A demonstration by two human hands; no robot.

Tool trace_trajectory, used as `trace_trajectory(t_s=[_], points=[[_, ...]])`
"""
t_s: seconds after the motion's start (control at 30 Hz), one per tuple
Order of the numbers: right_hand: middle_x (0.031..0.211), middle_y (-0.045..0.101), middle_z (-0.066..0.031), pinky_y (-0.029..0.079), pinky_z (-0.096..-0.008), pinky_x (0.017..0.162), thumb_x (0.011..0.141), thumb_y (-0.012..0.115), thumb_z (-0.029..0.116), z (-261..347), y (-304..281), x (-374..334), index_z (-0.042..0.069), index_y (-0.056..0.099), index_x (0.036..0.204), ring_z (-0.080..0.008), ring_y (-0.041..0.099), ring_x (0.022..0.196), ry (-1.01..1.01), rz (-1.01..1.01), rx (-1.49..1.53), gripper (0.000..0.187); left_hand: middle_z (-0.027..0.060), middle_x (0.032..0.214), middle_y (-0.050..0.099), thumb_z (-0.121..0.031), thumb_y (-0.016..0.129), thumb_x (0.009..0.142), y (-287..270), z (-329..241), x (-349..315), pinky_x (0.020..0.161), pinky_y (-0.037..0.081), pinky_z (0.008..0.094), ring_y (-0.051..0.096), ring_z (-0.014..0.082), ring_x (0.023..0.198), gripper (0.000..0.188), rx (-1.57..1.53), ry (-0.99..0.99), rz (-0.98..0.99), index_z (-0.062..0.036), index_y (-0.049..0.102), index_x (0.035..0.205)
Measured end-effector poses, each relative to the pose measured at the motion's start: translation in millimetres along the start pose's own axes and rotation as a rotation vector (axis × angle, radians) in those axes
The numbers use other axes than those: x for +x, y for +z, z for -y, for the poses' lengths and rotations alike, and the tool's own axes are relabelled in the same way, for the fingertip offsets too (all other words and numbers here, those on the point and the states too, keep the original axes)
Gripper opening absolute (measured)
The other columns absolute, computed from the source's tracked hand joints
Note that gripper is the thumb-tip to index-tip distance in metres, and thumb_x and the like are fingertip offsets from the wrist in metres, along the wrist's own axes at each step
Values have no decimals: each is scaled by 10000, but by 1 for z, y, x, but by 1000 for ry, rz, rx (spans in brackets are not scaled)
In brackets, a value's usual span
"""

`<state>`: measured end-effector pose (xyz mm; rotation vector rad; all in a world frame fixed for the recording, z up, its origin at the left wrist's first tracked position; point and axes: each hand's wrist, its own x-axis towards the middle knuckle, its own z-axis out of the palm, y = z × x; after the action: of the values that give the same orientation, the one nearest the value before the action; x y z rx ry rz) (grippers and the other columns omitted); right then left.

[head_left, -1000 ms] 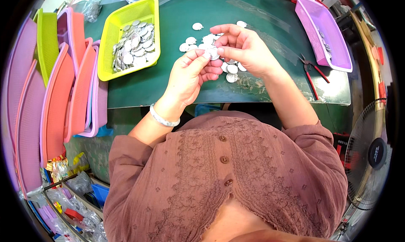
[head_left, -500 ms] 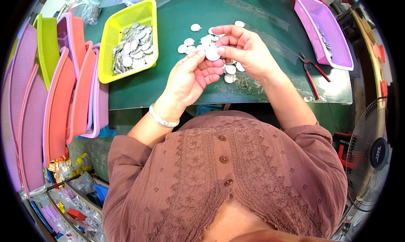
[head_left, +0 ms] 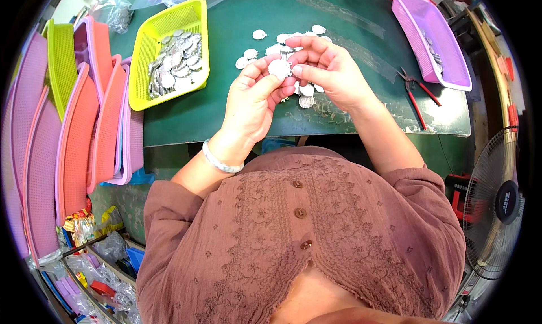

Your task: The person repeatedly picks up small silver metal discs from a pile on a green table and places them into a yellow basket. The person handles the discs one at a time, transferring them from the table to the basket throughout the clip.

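Note:
Between my two hands is a round silver metal disc with small tabs on its rim. My left hand pinches it between thumb and fingers, its broad face turned up. The thumb and fingertips of my right hand close at the disc's right edge; their exact contact is partly hidden. Under and beyond my hands lie several similar loose discs on the green table, some covered by my fingers.
A yellow-green basket full of discs stands at left. At right are a purple basket with some discs and red-handled pliers. Stacked coloured baskets line the left; a fan stands at right.
My left thumb has moved onto the disc, and the disc has shifted slightly left. My right thumb has slid from its face to its edge.

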<state>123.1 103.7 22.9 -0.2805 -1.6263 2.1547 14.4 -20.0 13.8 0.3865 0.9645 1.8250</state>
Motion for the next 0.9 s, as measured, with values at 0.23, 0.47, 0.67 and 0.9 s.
trace_trajectory(t_s=[0.23, 0.47, 0.67, 0.9], points=[[843, 592, -66, 463, -234, 657, 792, 585, 36, -11, -3, 4, -16, 478, 1131, -119, 564, 717, 79, -34, 48, 359, 92, 913, 588, -55, 547, 832, 0, 2, -4, 686, 526, 278, 619, 180, 763, 176, 33, -20, 7, -33, 498, 999], [826, 596, -36, 446, -211, 635, 807, 588, 49, -14, -3, 5, -3, 475, 1143, -94, 556, 690, 102, -23, 88, 358, 131, 890, 590, -51, 525, 841, 0, 1, -5, 701, 536, 308, 628, 221, 788, 140, -23, -51, 37, -16, 460, 959], [819, 588, -21, 441, -205, 627, 806, 592, 53, -15, -4, 4, -3, 485, 1133, -87, 548, 683, 127, -30, 79, 349, 138, 895, 594, -59, 523, 845, -1, 2, -7, 713, 537, 317, 629, 236, 816, 131, -28, -75, 33, -16, 461, 953], [813, 591, -16, 425, -196, 605, 817, 572, 62, -17, -5, 1, 3, 505, 1121, -78, 530, 663, 125, -48, 0, 317, 140, 912, 581, -6, 488, 827, -8, 6, -6, 732, 531, 336, 623, 243, 808, 140, -71, -113, 27, -18, 451, 962]])
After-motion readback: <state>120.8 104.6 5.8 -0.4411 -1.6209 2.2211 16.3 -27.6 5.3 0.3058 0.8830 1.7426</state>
